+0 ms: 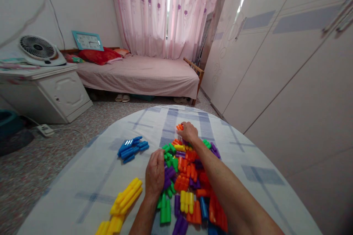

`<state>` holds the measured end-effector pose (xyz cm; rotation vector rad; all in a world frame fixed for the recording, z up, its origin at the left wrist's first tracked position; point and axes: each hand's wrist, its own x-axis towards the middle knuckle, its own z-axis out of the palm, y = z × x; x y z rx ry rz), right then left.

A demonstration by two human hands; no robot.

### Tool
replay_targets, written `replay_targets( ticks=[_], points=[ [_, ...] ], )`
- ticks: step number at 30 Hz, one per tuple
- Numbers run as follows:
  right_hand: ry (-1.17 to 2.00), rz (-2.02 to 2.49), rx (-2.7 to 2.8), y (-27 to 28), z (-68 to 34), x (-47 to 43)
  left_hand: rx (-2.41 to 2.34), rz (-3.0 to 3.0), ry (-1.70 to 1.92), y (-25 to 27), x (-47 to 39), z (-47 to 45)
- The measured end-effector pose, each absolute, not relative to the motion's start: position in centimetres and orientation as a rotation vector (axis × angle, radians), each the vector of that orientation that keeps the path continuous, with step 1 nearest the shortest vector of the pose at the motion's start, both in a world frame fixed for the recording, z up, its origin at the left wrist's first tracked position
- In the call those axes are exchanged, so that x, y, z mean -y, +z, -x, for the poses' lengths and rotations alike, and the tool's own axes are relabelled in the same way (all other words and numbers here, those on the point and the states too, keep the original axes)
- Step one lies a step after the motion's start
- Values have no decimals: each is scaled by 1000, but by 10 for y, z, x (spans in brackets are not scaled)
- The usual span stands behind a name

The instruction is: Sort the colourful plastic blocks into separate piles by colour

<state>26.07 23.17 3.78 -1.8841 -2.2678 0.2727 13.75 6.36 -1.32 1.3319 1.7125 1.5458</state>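
Observation:
At the far end of a mixed pile of plastic building blocks (183, 182), my right hand (189, 132) is closed on an orange block (179, 127), its fingers partly hiding the piece. My left hand (154, 172) rests cupped on edge along the pile's left side, touching green blocks (171, 160) and holding nothing that I can see; its fingertips are partly hidden. Orange, purple, green, yellow and a few blue tube-shaped blocks lie jumbled between my forearms. My right forearm covers some of the pile's right side.
Apart from the pile, blue blocks (132, 149) sit together on the left and yellow blocks (125, 198) at the front left. A cloth with blue-grey stripes covers the round table (91, 176). Beyond stand a bed (143, 73), a white cabinet (63, 95) and a wardrobe (275, 80).

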Motion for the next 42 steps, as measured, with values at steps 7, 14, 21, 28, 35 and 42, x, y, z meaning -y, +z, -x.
replay_targets(
  ticks=[7,14,21,28,35,42],
  points=[
    [389,1833,2135,36,-309,-252,-1737,-1310,1525,-10,-63,-139],
    [553,1573,2222,30,-331,-225,-1725,-1334,1541,-10,-64,-139],
    [690,1372,2245,28,-339,-192,-1735,-1357,1538,-13,-64,-138],
    [692,1355,2319,32,-337,-178,-1731,-1363,1531,-9,-63,-140],
    [543,1269,2150,44,-350,-166,-1725,-1357,1549,-11,-64,-138],
    [39,1727,1594,18,-442,-152,-1740,-1373,1537,-13,-65,-138]
  ],
)
